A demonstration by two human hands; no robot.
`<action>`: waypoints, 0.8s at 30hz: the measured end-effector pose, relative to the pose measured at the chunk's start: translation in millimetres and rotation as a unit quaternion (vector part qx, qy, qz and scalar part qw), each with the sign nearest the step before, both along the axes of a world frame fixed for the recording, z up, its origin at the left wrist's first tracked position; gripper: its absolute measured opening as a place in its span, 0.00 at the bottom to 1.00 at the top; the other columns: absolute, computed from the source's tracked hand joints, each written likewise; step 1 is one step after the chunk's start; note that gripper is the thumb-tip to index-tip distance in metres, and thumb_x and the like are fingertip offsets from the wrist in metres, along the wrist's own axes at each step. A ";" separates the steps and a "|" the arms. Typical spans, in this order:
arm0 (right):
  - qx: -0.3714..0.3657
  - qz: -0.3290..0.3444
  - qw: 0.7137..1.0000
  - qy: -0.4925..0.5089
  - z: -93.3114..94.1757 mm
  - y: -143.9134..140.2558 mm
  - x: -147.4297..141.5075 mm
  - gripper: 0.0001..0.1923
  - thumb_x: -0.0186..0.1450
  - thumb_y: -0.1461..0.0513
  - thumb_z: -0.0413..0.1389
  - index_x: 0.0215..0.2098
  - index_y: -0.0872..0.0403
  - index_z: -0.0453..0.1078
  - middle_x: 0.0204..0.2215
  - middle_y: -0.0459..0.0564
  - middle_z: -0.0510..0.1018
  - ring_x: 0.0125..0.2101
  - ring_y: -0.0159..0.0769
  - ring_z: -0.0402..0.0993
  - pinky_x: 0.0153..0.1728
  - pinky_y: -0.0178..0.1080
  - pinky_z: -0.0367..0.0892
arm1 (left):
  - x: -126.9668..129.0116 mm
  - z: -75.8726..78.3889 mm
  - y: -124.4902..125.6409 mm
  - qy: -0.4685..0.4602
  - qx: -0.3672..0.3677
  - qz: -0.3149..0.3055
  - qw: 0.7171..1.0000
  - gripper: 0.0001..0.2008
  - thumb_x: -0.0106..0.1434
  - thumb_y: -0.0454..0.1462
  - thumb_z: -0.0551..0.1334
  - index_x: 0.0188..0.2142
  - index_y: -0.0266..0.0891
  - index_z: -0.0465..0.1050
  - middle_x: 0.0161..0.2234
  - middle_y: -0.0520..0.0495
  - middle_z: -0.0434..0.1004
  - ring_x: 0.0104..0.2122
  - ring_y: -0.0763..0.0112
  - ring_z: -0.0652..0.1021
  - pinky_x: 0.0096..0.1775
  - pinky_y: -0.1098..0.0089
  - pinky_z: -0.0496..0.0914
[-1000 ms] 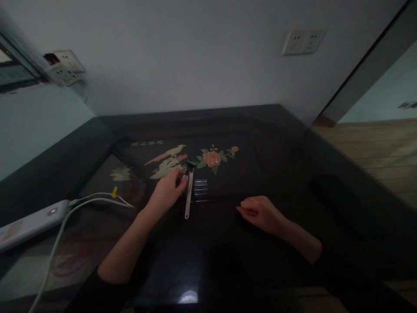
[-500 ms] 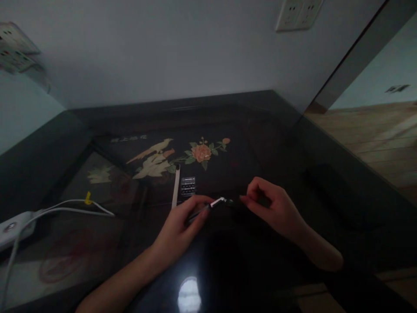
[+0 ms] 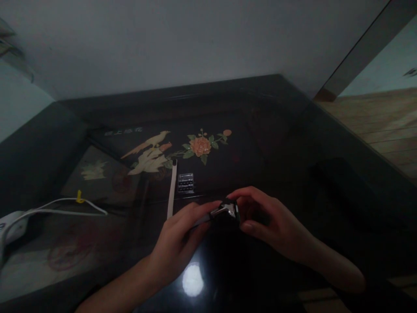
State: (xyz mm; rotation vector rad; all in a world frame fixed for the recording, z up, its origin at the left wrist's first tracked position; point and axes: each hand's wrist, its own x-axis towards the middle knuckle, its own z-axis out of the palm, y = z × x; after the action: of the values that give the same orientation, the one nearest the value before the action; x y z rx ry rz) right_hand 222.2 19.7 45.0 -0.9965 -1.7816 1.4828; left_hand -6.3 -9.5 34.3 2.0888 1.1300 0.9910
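Your left hand grips a small dark tool with a shiny metal end — your right hand pinches its tip, fingers closed.

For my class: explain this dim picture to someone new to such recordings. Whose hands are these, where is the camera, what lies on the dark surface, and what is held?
The one picture comes from a camera on a person's head, looking down at their own bare hands. The left hand and right hand together hold a small dark, silvery object; it is too dim to identify. On the glossy black tabletop with a bird-and-flower inlay lie a pale flat strip and a small clear ridged piece. At far left, white cables run to a white device.
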 end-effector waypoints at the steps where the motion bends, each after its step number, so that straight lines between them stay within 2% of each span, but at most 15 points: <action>1: 0.010 0.000 1.000 -0.005 -0.6 -0.5 0.0 0.20 0.64 0.49 0.58 0.48 0.52 0.66 0.31 0.46 0.74 0.29 0.32 0.71 0.29 0.33 0.67 | 0.5 -0.1 0.1 -0.005 0.002 -0.008 1.000 0.23 0.66 0.27 0.56 0.57 0.49 0.65 0.41 0.50 0.78 0.37 0.74 0.78 0.39 0.77 0.74; 5: 0.030 0.004 1.000 -0.010 -2.5 -0.9 -0.9 0.22 0.64 0.46 0.56 0.46 0.53 0.66 0.30 0.46 0.74 0.28 0.32 0.70 0.27 0.33 0.66 | 1.6 0.8 0.5 -0.018 -0.003 -0.010 1.000 0.26 0.66 0.26 0.56 0.60 0.51 0.64 0.36 0.52 0.76 0.33 0.76 0.76 0.36 0.79 0.72; 12: 0.051 0.000 0.999 -0.014 0.5 -1.6 -4.6 0.19 0.65 0.48 0.57 0.45 0.53 0.67 0.30 0.45 0.74 0.28 0.31 0.70 0.27 0.32 0.66 | 0.6 -0.1 -1.1 -0.017 -0.014 -0.022 1.000 0.28 0.66 0.26 0.56 0.60 0.53 0.63 0.38 0.53 0.75 0.33 0.78 0.76 0.36 0.80 0.71; 24: 0.033 0.004 0.999 -0.025 -0.2 1.2 -7.5 0.19 0.65 0.47 0.54 0.39 0.55 0.67 0.27 0.45 0.72 0.26 0.31 0.68 0.25 0.32 0.64 | 2.0 -1.0 1.3 0.002 -0.013 -0.002 1.000 0.26 0.65 0.28 0.59 0.59 0.53 0.65 0.40 0.51 0.77 0.37 0.75 0.77 0.39 0.78 0.73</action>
State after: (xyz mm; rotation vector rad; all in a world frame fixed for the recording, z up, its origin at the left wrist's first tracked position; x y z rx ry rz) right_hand 214.6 20.9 44.8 -1.0025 -1.8610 1.4049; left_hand -4.3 -8.2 33.3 2.0728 1.1358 0.9651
